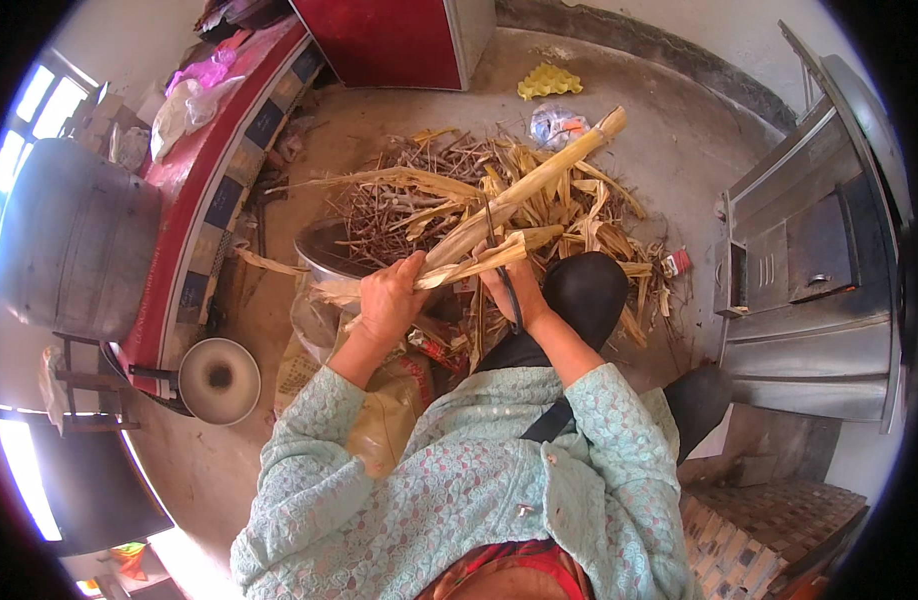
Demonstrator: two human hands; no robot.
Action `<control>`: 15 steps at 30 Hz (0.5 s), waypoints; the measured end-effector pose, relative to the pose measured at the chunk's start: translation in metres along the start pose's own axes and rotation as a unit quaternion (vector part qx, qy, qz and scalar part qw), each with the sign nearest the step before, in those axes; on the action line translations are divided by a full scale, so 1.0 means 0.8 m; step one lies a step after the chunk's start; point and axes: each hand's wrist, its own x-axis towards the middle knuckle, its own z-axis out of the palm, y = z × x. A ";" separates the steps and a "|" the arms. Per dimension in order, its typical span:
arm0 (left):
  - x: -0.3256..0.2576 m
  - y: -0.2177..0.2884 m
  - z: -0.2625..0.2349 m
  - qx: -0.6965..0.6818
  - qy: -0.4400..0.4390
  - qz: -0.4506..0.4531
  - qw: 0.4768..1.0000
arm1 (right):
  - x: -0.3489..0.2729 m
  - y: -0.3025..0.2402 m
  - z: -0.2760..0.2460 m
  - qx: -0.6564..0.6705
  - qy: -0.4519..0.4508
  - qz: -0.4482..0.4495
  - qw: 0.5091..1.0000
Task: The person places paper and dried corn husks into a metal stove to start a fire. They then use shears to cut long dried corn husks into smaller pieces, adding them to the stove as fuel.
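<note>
At twelve o'clock lies a tangled heap of thin brown twigs and papery yellow husks [554, 210]. Before it, a long, straight, pale-yellow dried stalk [544, 178], fibrous and ridged, slants on a long axis from eight to two o'clock, its broken end pointing toward two. The bare left hand [391, 298] closes its fingers around the lower end. Beside the bare right hand's [509, 280] curled fingers, partly hidden, runs a slim, dark, curved tool [513, 300]; I cannot tell what they pinch.
</note>
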 end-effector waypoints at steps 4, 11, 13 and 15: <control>0.005 0.009 -0.006 -0.036 -0.003 -0.024 0.999 | 0.000 -0.006 0.001 -0.070 0.032 0.038 0.996; 0.001 0.000 -0.008 -0.145 -0.069 -0.173 0.972 | -0.002 0.011 0.006 -0.217 0.028 -0.014 0.976; -0.008 -0.009 -0.006 -0.170 -0.061 -0.174 0.968 | -0.002 0.007 0.006 -0.233 0.000 0.012 0.972; -0.013 -0.011 -0.002 -0.177 -0.055 -0.173 0.967 | -0.001 -0.005 0.005 -0.142 -0.005 0.025 0.990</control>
